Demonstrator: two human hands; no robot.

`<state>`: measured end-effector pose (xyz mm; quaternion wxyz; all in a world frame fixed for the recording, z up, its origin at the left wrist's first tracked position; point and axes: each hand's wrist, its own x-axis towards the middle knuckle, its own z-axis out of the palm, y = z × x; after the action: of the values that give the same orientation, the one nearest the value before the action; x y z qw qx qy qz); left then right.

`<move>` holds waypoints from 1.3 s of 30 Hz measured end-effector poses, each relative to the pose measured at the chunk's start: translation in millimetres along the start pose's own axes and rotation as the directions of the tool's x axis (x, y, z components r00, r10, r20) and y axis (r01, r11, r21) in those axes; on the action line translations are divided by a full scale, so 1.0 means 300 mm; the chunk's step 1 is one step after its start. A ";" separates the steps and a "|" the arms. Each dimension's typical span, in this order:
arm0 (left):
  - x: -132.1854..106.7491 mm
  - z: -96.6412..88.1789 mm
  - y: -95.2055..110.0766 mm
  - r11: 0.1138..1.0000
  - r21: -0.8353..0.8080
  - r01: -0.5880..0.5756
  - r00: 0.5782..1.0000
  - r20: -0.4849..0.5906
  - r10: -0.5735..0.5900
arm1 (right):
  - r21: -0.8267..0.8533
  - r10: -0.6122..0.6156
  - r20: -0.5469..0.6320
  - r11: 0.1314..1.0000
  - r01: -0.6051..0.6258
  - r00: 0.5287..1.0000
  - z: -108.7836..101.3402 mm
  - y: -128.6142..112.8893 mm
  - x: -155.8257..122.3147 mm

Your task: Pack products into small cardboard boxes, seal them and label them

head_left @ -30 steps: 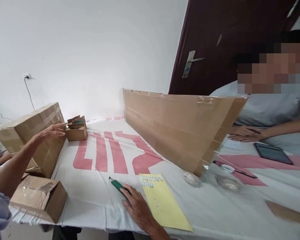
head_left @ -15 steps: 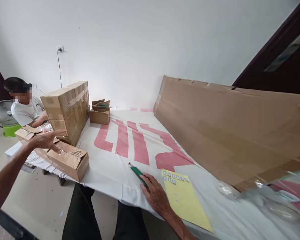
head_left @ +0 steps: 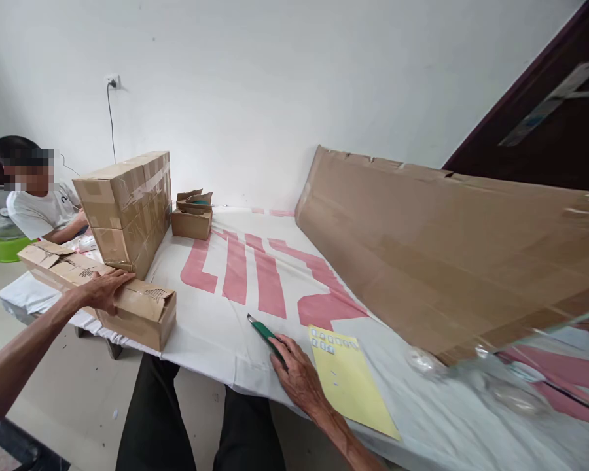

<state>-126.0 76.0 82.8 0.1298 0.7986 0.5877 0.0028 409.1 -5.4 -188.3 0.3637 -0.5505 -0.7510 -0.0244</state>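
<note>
My left hand (head_left: 103, 290) lies across the top of a long cardboard box (head_left: 137, 311), fingers over the top and thumb towards the near side, gripping it. The box rests on the cloth-covered table at the left edge, its top flaps slightly raised. A green utility knife (head_left: 262, 330) lies on the white cloth (head_left: 216, 347), blade end pointing away from me. My right hand (head_left: 297, 376) is closed over the knife's near end, partly hiding it. To the right of that hand is a yellow sheet (head_left: 356, 392) bearing small pale stickers in rows at its top.
Stacked taped cartons (head_left: 132, 209) stand beyond my left hand, with a small open box (head_left: 191, 222) beside them. A large cardboard panel (head_left: 422, 255) leans along the right. Clear plastic-wrapped items (head_left: 513, 396) lie at the right. Another person (head_left: 42, 203) sits at the far left.
My left hand has come down from above the long box onto its top and taken hold. My right hand stays on the knife. The view has shifted slightly.
</note>
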 end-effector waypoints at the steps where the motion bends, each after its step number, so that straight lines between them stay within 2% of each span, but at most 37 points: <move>1: -0.001 0.011 0.031 1.000 -0.007 -0.009 1.000 -0.006 0.009 | 0.000 0.000 0.003 1.000 0.000 1.000 -0.002 -0.002 0.001; 5: -0.003 0.100 0.213 0.992 -0.085 -0.093 0.994 -0.063 0.088 | 0.003 0.001 0.010 1.000 -0.001 1.000 -0.010 -0.006 0.001; 7: -0.005 0.151 0.300 0.971 -0.176 -0.163 0.983 -0.113 0.145 | 0.011 0.004 0.008 1.000 -0.004 1.000 -0.010 -0.003 0.000; 9: -0.012 0.194 0.348 0.923 -0.310 -0.229 0.969 -0.167 0.185 | 0.017 0.003 0.003 1.000 -0.003 1.000 -0.009 0.002 0.000; 11: -0.021 0.229 0.349 0.851 -0.459 -0.257 0.961 -0.213 0.175 | 0.024 -0.003 0.003 1.000 0.003 1.000 -0.007 0.007 0.001; 15: -0.030 0.301 0.271 0.647 -0.735 -0.202 0.976 -0.207 0.069 | 0.032 -0.008 0.011 0.999 0.007 1.000 -0.011 0.007 0.006; 18: -0.027 0.366 0.235 0.498 -0.848 -0.182 0.982 -0.182 0.049 | 0.026 -0.001 0.006 1.000 0.001 1.000 -0.018 -0.003 0.006; 20: -0.025 0.404 0.237 0.450 -0.872 -0.191 0.981 -0.191 0.044 | 0.005 -0.002 -0.008 1.000 0.002 1.000 -0.025 -0.014 0.009; 23: -0.025 0.443 0.264 0.428 -0.877 -0.218 0.975 -0.219 0.046 | -0.003 -0.040 -0.066 0.999 0.040 0.997 -0.047 -0.054 0.036; 25: -0.028 0.460 0.288 0.421 -0.874 -0.242 0.969 -0.241 0.058 | 0.044 -0.066 -0.134 0.996 0.073 0.989 -0.078 -0.109 0.078; 27: -0.032 0.472 0.312 0.421 -0.867 -0.268 0.962 -0.268 0.058 | 0.110 -0.068 -0.200 0.990 0.092 0.977 -0.125 -0.188 0.141; 30: -0.038 0.485 0.349 0.440 -0.846 -0.303 0.948 -0.313 0.050 | 0.165 -0.100 -0.234 0.976 0.141 0.967 -0.209 -0.328 0.251; 32: -0.042 0.491 0.374 0.453 -0.830 -0.325 0.939 -0.340 0.050 | 0.170 -0.182 -0.192 0.962 0.216 0.964 -0.255 -0.414 0.317; 35: -0.046 0.503 0.405 0.462 -0.817 -0.344 0.929 -0.369 0.038 | 0.165 -0.314 -0.065 0.933 0.320 0.947 -0.290 -0.508 0.380; 39: -0.050 0.530 0.429 0.424 -0.829 -0.366 0.915 -0.404 0.000 | 0.142 -0.398 0.081 0.912 0.385 0.914 -0.279 -0.549 0.393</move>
<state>15.0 -6.1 -41.5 0.4239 0.6557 0.4179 0.4643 298.3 -11.2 0.7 0.3433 -0.3659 -0.8648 -0.0206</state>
